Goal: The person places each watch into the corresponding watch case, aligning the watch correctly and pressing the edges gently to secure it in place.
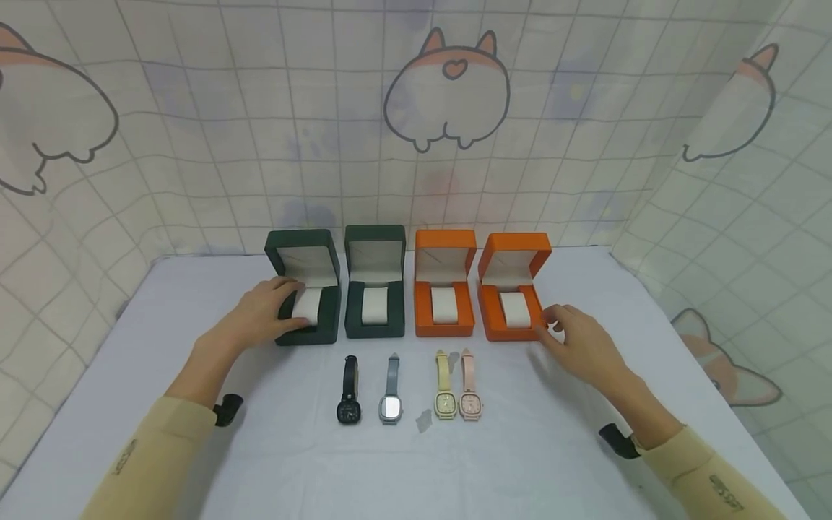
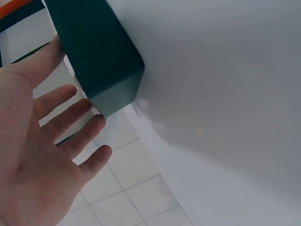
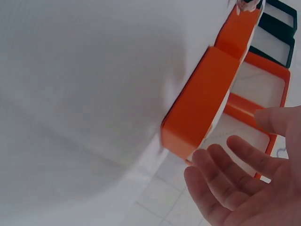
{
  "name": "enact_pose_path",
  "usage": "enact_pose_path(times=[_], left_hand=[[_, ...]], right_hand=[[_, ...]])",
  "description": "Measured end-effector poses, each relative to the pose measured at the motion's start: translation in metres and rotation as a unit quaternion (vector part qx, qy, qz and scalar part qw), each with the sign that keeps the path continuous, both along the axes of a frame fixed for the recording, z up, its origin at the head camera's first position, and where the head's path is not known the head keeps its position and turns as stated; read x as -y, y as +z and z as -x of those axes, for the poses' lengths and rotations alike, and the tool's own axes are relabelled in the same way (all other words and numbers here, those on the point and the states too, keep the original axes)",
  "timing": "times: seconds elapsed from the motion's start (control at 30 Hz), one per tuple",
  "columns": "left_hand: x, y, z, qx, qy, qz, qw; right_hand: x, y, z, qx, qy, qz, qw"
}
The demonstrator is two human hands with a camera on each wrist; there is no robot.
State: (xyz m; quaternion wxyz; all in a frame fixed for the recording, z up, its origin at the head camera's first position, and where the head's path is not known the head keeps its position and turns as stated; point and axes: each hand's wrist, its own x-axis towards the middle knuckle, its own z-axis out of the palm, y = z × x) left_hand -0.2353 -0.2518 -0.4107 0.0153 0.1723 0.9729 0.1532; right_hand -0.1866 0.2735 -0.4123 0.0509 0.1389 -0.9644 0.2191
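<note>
Green watch box (image 1: 329, 318) and orange watch box (image 1: 516, 335) mark the left and right ends of a row of four on the white bench (image 1: 325, 477), one hand at each. Nearest the person, two tan sleeves (image 1: 143, 462) reach forward, with a dark device (image 1: 227, 409) at the left wrist and its like at the right.

Beyond the sleeves lie four watches, dials toward the person and straps pointing to the boxes: black watch (image 1: 349, 386), blue-grey watch (image 1: 392, 383), yellow watch (image 1: 444, 383) and pink watch (image 1: 469, 383), the last two side by side.

Farther on, the left hand (image 1: 263, 310) reaches over the left side of the green watch box, its fingers spread and loose. The right hand (image 1: 581, 347) is at the right side of the orange watch box, fingers slightly bent and thumb apart. Whether either hand presses on its box, I cannot tell.

Between these two stand the inner green box (image 1: 375, 331) and the inner orange box (image 1: 445, 330). All four have raised lids and white cushions (image 1: 308, 305). Behind the bench hangs a gridded white cloth (image 1: 325, 144) with cartoon animal drawings (image 1: 448, 101).
</note>
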Motion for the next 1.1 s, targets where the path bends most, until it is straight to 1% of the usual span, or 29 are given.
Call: enact_pose_path(times=[0.13,0.2,0.37,0.47,0.57,0.67,0.8,0.9,1.1], left_hand=[[-0.002,0.0,0.003,-0.003,-0.001,0.011,0.9999],[-0.003,0.0,0.004,-0.003,-0.002,0.016,0.9999],[-0.005,0.001,0.004,0.005,0.0,0.022,0.9997],[-0.004,0.002,0.005,0.007,0.001,0.024,0.9997],[-0.004,0.003,0.006,0.007,0.001,0.026,0.9996],[-0.003,0.003,0.008,0.012,0.004,0.025,0.9996],[-0.004,0.003,0.009,0.019,0.007,0.023,0.9995],[-0.004,0.003,0.01,0.024,0.009,0.025,0.9994],[-0.005,0.004,0.011,0.023,0.011,0.028,0.9993]], right_hand=[[0.01,-0.005,-0.003,0.006,0.02,0.024,0.999],[0.015,-0.008,-0.004,-0.005,0.026,0.038,0.999],[0.024,-0.013,-0.005,-0.052,0.04,0.08,0.995],[0.03,-0.014,-0.007,-0.051,0.055,0.102,0.992],[0.035,-0.016,-0.008,-0.029,0.064,0.119,0.99],[0.038,-0.019,-0.009,-0.001,0.062,0.139,0.988],[0.041,-0.021,-0.009,0.046,0.064,0.182,0.98],[0.043,-0.023,-0.011,0.085,0.072,0.213,0.971],[0.047,-0.025,-0.017,0.158,0.094,0.275,0.944]])
